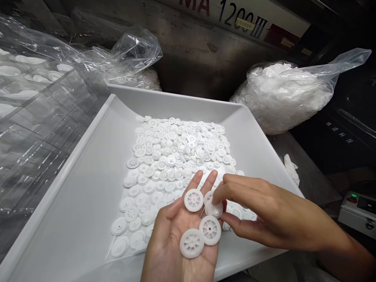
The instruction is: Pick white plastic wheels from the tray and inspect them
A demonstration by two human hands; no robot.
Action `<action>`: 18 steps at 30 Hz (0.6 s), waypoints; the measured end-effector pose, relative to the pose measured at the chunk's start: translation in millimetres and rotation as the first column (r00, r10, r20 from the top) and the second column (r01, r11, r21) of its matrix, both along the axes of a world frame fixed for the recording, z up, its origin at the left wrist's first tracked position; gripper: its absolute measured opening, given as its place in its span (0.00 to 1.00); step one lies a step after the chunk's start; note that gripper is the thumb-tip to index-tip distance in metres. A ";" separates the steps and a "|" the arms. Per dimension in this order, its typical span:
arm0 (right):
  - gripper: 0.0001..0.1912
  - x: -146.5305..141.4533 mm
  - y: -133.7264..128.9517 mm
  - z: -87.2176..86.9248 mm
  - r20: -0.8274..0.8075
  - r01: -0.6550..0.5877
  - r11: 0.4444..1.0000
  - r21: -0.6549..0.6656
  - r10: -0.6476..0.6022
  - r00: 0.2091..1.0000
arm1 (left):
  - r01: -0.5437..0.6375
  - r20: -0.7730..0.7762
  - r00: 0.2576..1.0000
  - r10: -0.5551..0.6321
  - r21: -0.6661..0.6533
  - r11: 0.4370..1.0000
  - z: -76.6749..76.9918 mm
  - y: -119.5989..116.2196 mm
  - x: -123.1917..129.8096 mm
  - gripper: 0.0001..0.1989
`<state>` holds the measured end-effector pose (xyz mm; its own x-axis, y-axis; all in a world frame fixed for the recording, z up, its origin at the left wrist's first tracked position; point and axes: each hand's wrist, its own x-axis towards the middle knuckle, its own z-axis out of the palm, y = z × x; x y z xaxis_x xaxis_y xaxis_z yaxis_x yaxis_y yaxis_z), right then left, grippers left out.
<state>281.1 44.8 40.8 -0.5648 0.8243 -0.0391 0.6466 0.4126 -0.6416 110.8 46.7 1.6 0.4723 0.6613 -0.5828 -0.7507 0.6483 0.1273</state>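
Machine (182, 47): a dark metal body across the back, a lettered panel above; a full clear bag (288, 96) leans beside the tray's far right corner.
Tray (73, 176): pale, with raised walls, its floor covered by a loose spread of white wheels (171, 159), mostly flat, some overlapping.
Left hand (180, 221): palm up over the tray's near part, fingers loosely spread; several wheels lie on it, none clamped.
Right hand (270, 215): thumb and forefinger nearly together, pinching a wheel (216, 210) at the left hand's edge; the other fingers are curled, and whether they touch anything cannot be told.
Wheels: spoked, round-rimmed, with a small hub; probably light, stiff plastic, smooth enough to slide over one another or roll off a tilted palm.
Hold: best taken by opposite sides of the rim, with light pressure; the spokes look thin and may be the weak part, so a hard squeeze across the face seems unwise. Overlapping ones could come up together.
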 end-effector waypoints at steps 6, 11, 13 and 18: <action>0.10 -2.1 0.9 -0.8 0.064 -0.011 0.997 0.079 0.006 0.998 | -0.005 0.078 0.997 0.010 -0.065 0.998 -0.8 1.8 3.8 0.24; 0.10 -0.8 0.6 -2.7 -0.033 0.014 0.997 0.079 -0.011 0.999 | -0.020 0.081 0.996 0.028 -0.105 0.994 -0.3 2.0 4.7 0.30; 0.09 -0.8 0.2 -2.9 -0.110 0.049 0.998 0.037 -0.045 0.993 | -0.021 0.063 0.998 0.027 -0.093 0.995 -0.2 1.5 3.9 0.30; 0.09 -1.4 3.0 -4.0 -0.172 0.100 0.990 0.099 -0.082 0.982 | 0.006 0.085 0.996 -0.002 -0.047 0.999 -0.8 1.2 3.0 0.24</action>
<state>279.6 47.8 36.8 -0.4784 0.8669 0.1404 0.5718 0.4288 -0.6994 113.8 47.9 0.8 0.5244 0.6318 -0.5708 -0.7547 0.6553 0.0320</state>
